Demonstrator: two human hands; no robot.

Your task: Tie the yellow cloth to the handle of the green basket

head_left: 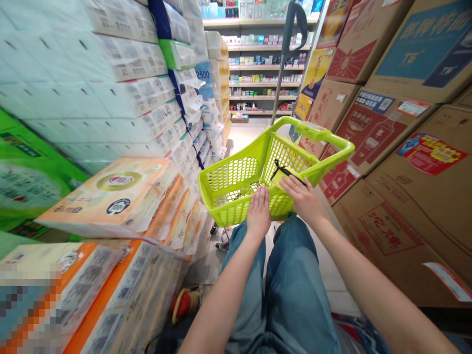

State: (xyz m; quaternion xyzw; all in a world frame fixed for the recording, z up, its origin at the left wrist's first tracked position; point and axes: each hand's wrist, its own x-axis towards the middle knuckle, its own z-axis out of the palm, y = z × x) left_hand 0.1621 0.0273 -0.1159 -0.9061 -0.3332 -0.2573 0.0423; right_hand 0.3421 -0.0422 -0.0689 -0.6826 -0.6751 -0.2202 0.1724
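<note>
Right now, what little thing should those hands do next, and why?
Perhaps the left hand could curl around the near side of the green basket to steady it: its fingers look straight there rather than wrapped around, and the right hand has its fingers outstretched near the black cord.

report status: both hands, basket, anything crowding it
Left hand on green shopping basket. Right hand on yellow item with black cord. Stacked tissue packs left, cartons right.

The pale tiled floor (pixel 250 132) is brightly lit and flanked by stacked packs (pixel 129 59) on the left and piled cartons (pixel 391 123) on the right; the far end is lined with stocked shelves (pixel 263 67)
</note>
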